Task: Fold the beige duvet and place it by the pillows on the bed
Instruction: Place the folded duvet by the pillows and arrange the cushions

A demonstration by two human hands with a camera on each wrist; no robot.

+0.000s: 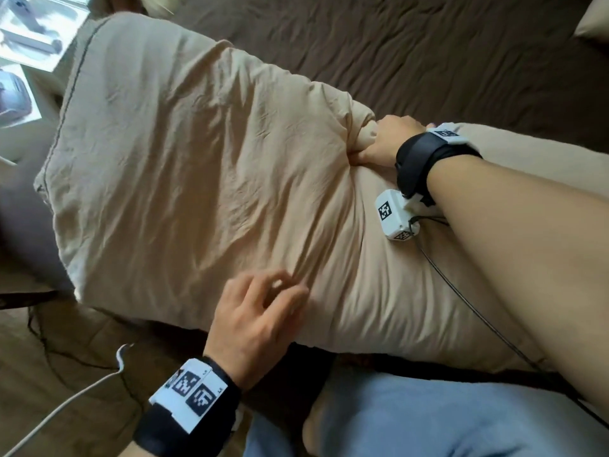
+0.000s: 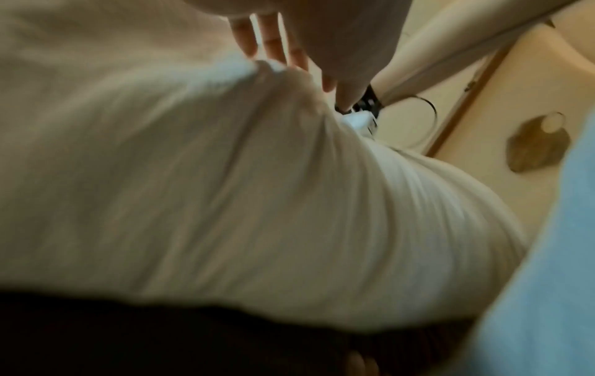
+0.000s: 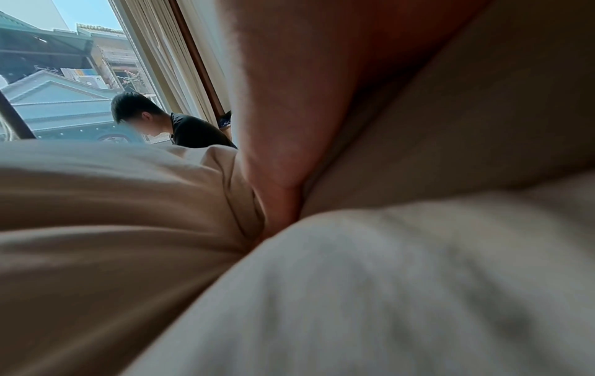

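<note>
On the dark brown bed sheet [image 1: 412, 44] we see the folded, puffy beige cotton duvet [image 1: 197, 166], our right hand [image 1: 384, 143] gripping a bunched fold at its far edge, our left hand [image 1: 260, 311] resting loose-fingered near its near edge, bare sheet beyond; no legible writing.

room and surroundings

dark brown bed sheet [image 1: 412, 54], creased, across the far part of the bed. wooden floor [image 1: 66, 341] at the near left, with a white cable [image 1: 66, 404] and thin dark wires lying on it. white boxes [image 1: 29, 37] at the upper left corner. large window [image 3: 64, 63] with pale frame, daylight, rooftops outside; a second person in a dark shirt [image 3: 193, 132] before it. cream wall [image 2: 483, 140] with brown trim.
</note>
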